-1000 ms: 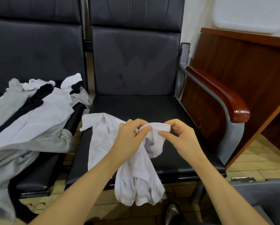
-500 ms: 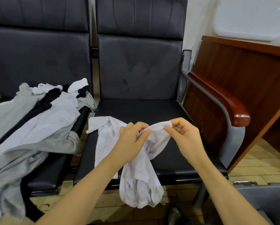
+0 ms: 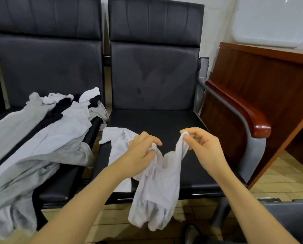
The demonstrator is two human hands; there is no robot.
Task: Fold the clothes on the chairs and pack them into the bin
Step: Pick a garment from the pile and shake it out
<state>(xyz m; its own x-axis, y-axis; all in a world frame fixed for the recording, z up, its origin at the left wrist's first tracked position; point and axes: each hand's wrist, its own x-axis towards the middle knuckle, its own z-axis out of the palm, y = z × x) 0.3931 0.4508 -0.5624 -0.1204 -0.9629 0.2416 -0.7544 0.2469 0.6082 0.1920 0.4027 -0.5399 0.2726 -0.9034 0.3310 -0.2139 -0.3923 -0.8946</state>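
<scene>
Black seat [image 3: 157,124] of the right-hand chair under work | white garment [image 3: 154,187] hung over its front edge | left hand [image 3: 140,155] and right hand [image 3: 200,148] apart, each pinching a top edge | best pulled taut and level, then laid flat | bin [image 3: 295,219] cut off lower right; garment type unclear | clothes pile [image 3: 41,138] waited left.

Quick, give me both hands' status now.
Left hand: pinching the crumpled white cotton garment.
Right hand: pinching the same garment's edge.
</scene>
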